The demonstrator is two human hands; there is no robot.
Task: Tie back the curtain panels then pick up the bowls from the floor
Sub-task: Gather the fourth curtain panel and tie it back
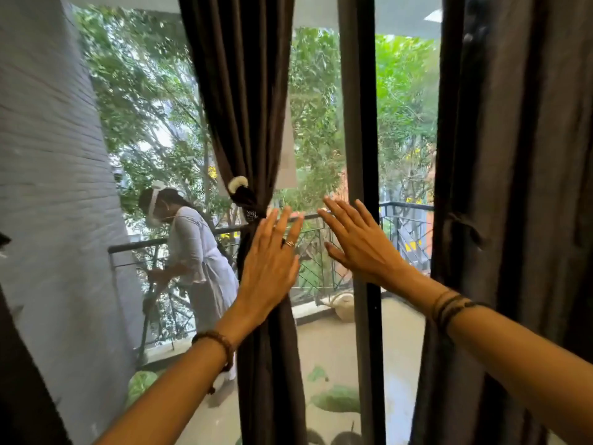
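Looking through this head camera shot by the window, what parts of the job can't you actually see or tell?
- Bowls on the floor: none in the head view; the floor indoors lies below the frame edge.
- Right curtain panel: top and bottom cut off; no tie shows on it.
- Tie on the middle curtain: its far side is hidden by the gathered fabric.
- Left hand: palm hidden; contact with the curtain unclear.

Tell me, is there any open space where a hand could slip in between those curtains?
Yes: the glass between the tied curtain panel and the dark window frame is bare above both hands. A second strip lies between that frame and the loose right curtain. It is crowded at the tieback, where the left hand overlaps the gathered fabric.
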